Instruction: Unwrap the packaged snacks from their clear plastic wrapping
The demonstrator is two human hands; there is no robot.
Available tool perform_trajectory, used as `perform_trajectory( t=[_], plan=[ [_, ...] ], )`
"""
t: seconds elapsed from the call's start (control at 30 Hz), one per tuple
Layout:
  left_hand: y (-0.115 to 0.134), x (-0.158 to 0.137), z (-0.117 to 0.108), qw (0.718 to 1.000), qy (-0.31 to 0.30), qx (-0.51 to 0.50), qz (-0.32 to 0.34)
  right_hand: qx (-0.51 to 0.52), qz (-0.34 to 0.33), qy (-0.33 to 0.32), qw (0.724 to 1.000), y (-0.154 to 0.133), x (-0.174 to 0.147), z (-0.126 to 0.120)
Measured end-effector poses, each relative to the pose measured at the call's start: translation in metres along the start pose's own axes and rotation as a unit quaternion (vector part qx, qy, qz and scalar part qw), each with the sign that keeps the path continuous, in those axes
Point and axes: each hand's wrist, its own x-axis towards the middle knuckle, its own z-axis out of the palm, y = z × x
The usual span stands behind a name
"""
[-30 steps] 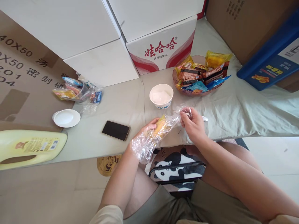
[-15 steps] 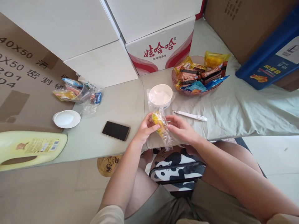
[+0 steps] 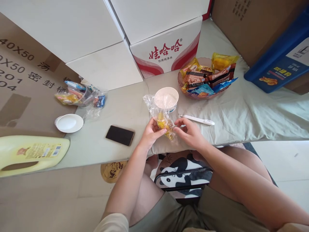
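From where I stand, the person's left hand (image 3: 152,132) is clamped on a yellow packet (image 3: 162,124) inside a clear plastic bag (image 3: 150,103), held over the near edge of the cloth-covered counter (image 3: 135,104). The right hand (image 3: 189,131) has its fingers curled at the packet's other side; I can't tell whether they pinch the plastic. Just beyond is a white paper bowl (image 3: 170,96), with a white cutter (image 3: 197,120) near the right hand and a dark phone (image 3: 120,135) to the left. The white carton (image 3: 166,54) behind reads 娃哈哈® in red, with 饮用纯净水 beneath. On the brown carton (image 3: 16,103) at left I make out "40X50 汤", "0X50 密封桶", "201" and "04". A glass bowl (image 3: 184,92) holds wrapped snacks (image 3: 198,77). The blue container (image 3: 267,69) has yellow lettering too blurred to read; the pale yellow jug's (image 3: 14,146) label shows a barcode and tiny print.
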Motion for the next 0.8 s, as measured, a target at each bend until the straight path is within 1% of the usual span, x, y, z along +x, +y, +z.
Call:
perform_trajectory(
  t=[0.13, 0.27, 0.33, 0.43, 0.5, 0.6, 0.67, 0.7, 0.73, 0.77, 0.8],
  plan=[
    [-0.003, 0.002, 0.005, 0.999, 0.016, 0.019, 0.033, -0.051, -0.019, 0.004, 0.999, 0.002, -0.001, 0.003],
    [-0.007, 0.003, 0.010, 0.997, 0.039, 0.041, 0.060, -0.076, -0.059, 0.066, 0.993, 0.000, -0.001, 0.001],
    [-0.007, 0.003, 0.012, 0.996, 0.050, 0.038, 0.068, -0.067, -0.059, 0.085, 0.992, -0.003, -0.001, -0.002],
    [-0.003, 0.002, 0.014, 0.997, 0.050, 0.004, 0.063, -0.014, -0.021, 0.080, 0.996, -0.007, 0.000, -0.004],
    [0.002, 0.000, 0.013, 0.998, 0.042, -0.040, 0.036, 0.060, 0.024, 0.066, 0.996, -0.006, 0.001, -0.004],
    [0.009, -0.001, 0.010, 0.992, 0.032, -0.123, -0.024, 0.182, 0.105, 0.062, 0.976, -0.001, 0.006, -0.002],
    [0.013, -0.002, 0.007, 0.983, 0.035, -0.171, -0.057, 0.205, 0.137, 0.096, 0.964, 0.004, 0.009, -0.001],
    [0.013, -0.002, 0.007, 0.979, 0.041, -0.186, -0.067, 0.187, 0.134, 0.127, 0.965, 0.006, 0.009, -0.002],
    [0.013, -0.001, 0.007, 0.978, 0.048, -0.191, -0.074, 0.154, 0.114, 0.168, 0.967, 0.007, 0.008, -0.003],
    [0.013, -0.001, 0.008, 0.978, 0.055, -0.186, -0.078, 0.114, 0.075, 0.211, 0.968, 0.007, 0.007, -0.005],
    [0.012, 0.000, 0.009, 0.980, 0.062, -0.174, -0.078, 0.071, 0.022, 0.243, 0.967, 0.007, 0.005, -0.007]
  ],
)
